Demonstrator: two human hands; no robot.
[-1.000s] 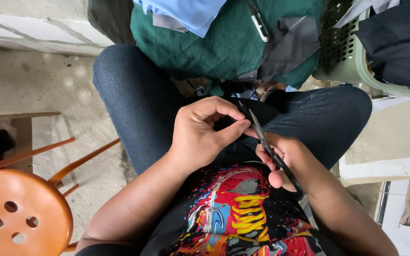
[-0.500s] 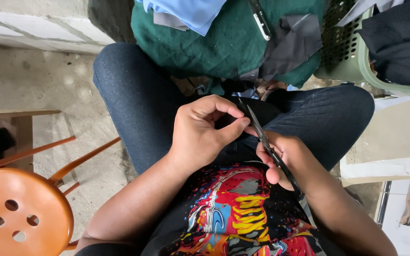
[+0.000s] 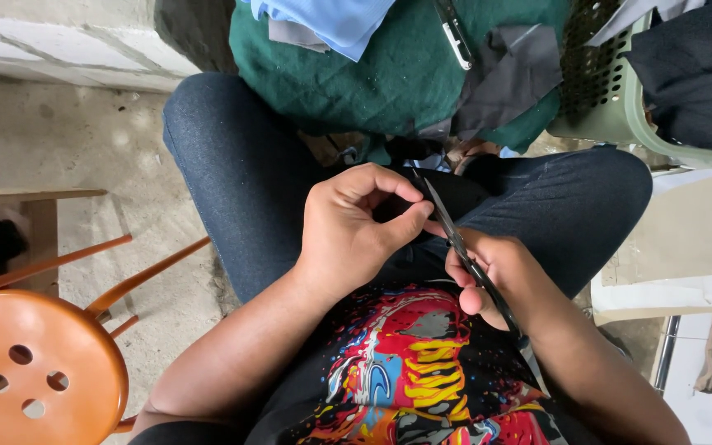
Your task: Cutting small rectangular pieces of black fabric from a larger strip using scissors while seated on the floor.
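I sit with my legs in dark jeans (image 3: pixel 241 173). Over my lap, my left hand (image 3: pixel 348 231) pinches a piece of black fabric (image 3: pixel 455 194) between thumb and fingers. Just to its right, my right hand (image 3: pixel 488 276) grips a pair of black scissors (image 3: pixel 451 231). The blades point up and away from me and meet the fabric at my left fingertips. Whether the blades are apart is hard to tell.
A heap of green cloth (image 3: pixel 372 74) with blue and grey pieces on top lies past my knees. A pale green plastic basket (image 3: pixel 611 99) holding dark cloth stands at the upper right. An orange wooden stool (image 3: pixel 35 363) stands on the concrete floor at lower left.
Both hands stay together over my lap with only slight shifts. The scissors remain at the fabric's edge.
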